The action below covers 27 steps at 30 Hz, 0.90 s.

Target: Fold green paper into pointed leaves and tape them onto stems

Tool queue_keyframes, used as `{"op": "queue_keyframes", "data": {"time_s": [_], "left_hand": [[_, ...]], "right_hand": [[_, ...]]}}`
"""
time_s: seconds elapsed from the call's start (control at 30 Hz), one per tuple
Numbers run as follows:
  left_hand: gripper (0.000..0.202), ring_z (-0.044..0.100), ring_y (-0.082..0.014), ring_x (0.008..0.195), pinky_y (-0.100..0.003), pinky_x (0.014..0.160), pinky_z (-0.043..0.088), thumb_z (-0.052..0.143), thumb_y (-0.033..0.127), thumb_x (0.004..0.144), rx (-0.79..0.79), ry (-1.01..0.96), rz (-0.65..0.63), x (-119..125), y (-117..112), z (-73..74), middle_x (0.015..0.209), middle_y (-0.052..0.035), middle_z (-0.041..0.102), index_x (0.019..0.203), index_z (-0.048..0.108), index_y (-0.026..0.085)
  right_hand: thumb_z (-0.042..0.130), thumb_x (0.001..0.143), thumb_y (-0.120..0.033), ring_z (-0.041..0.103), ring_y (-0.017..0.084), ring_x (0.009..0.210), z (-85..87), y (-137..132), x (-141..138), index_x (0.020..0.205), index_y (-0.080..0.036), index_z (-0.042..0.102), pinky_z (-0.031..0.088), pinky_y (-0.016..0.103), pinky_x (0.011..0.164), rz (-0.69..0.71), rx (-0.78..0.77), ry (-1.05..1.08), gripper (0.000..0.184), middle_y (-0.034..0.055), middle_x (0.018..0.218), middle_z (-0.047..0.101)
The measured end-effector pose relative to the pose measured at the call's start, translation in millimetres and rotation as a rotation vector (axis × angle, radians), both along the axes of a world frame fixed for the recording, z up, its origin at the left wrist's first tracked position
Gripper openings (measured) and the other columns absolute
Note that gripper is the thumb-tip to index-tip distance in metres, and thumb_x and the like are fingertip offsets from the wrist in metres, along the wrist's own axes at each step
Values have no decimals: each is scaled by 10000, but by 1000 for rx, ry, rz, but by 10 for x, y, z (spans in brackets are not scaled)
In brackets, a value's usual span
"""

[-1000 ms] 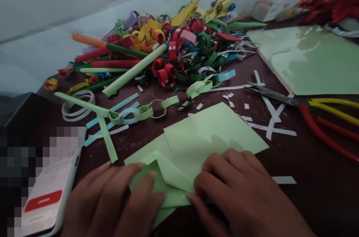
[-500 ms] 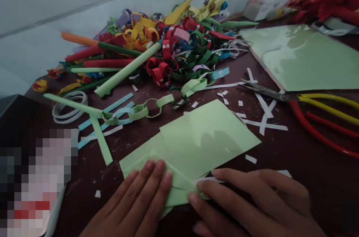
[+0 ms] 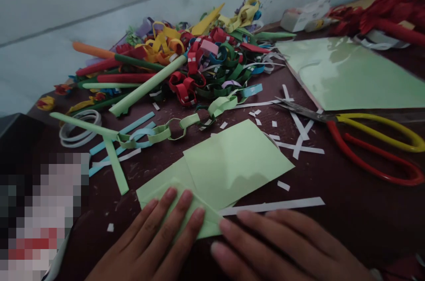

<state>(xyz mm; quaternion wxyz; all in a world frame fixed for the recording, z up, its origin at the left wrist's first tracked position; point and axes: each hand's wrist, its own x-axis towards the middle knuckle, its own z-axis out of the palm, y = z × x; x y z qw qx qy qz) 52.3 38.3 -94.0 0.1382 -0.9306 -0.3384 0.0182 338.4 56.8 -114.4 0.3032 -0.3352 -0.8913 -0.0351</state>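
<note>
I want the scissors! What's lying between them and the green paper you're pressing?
The head view shows crossed white strips and small white scraps on the dark table between the scissors and the green paper.

2 hands are showing at the near edge, the left hand (image 3: 149, 245) and the right hand (image 3: 285, 250), both lying flat by 1 folded light green paper (image 3: 232, 161). 1 pair of scissors (image 3: 365, 139) is lying to the right, and 1 large green sheet (image 3: 348, 77) is lying beyond it. 1 light green paper chain (image 3: 172, 128) is trailing out of 1 heap of coloured loops (image 3: 206, 59), which is too tangled for counting. 2 flat green strips (image 3: 114, 168) are meeting at the left beside at least 3 blue strips (image 3: 133, 122). 1 long white strip (image 3: 272, 205) is lying near the right fingers, and the small white scraps (image 3: 283, 185) are too scattered for counting.
</note>
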Motion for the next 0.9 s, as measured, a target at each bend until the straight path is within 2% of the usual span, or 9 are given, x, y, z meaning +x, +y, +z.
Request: {"op": "queue_keyframes", "data": {"time_s": [0.07, 0.13, 0.23, 0.37, 0.5, 0.6, 0.7, 0.8, 0.9], "left_hand": [[662, 162, -294, 1568, -398, 1270, 103, 365, 212, 975, -4, -3, 13, 17, 11, 1, 1683, -94, 262, 1614, 205, 154], [650, 154, -286, 1570, -389, 1272, 98, 350, 196, 984, 5, -12, 12, 35, 22, 6, 1687, -81, 256, 1616, 201, 157], [625, 193, -271, 1562, -380, 1273, 118, 359, 231, 991, 18, -22, 8, 51, 22, 17, 1666, -44, 317, 1604, 254, 167], [661, 263, -260, 1541, -370, 1248, 228, 419, 213, 932, 45, -16, 19, 40, 9, 30, 1634, -22, 384, 1584, 313, 180], [697, 313, -242, 1521, -332, 1162, 377, 417, 150, 892, 52, -6, 21, 58, 18, 59, 1613, -4, 420, 1581, 322, 191], [684, 454, -243, 1439, -318, 1049, 491, 417, 130, 873, 95, -16, 8, 111, 28, 120, 1543, -38, 518, 1555, 374, 157], [674, 524, -275, 1386, -352, 1007, 535, 446, 296, 929, 66, -27, -17, 137, 12, 206, 1533, -87, 519, 1565, 331, 106], [798, 539, -251, 1377, -325, 1001, 549, 405, 558, 977, 25, -116, 16, 76, -61, 270, 1528, -133, 514, 1572, 268, 43], [713, 544, -202, 1374, -281, 1078, 490, 458, 479, 1004, 127, -186, 126, -52, -205, 249, 1546, -115, 497, 1569, 294, 76]], "right_hand": [[389, 1102, -253, 640, 120, 1190, 5, 38, -22, 1284, -306, 677, 476, 296, 972, 118, 82, -69, 345, -117, 1331, 687], [383, 1093, -197, 618, 119, 1225, 2, 68, -50, 1276, -280, 682, 483, 280, 1003, 160, 138, -117, 360, -104, 1358, 673], [394, 1081, -176, 608, 118, 1243, -16, 76, -74, 1255, -248, 692, 484, 256, 1037, 143, 120, -136, 353, -82, 1376, 665], [352, 1070, -129, 612, 120, 1244, -70, 18, -40, 1242, -210, 703, 469, 239, 1070, 92, 112, -104, 399, -47, 1327, 700], [461, 1049, -197, 649, 156, 1197, -97, -40, 24, 1225, -209, 721, 505, 253, 994, 14, 148, -65, 315, -10, 1279, 730], [391, 1093, -285, 634, 150, 1185, 4, -3, -4, 1178, -194, 739, 505, 267, 954, 3, 147, -58, 370, -8, 1257, 740], [373, 1088, -234, 661, 167, 1010, 208, 139, -143, 1070, -158, 758, 515, 307, 891, 127, 123, -108, 393, 21, 1100, 782], [502, 954, -121, 604, 184, 717, 397, 303, -316, 916, -153, 751, 508, 337, 657, 374, 62, -191, 255, 42, 888, 748], [575, 904, -168, 566, 193, 696, 490, 388, -406, 790, -168, 721, 497, 344, 626, 473, 4, -285, 185, 74, 927, 733]]}}
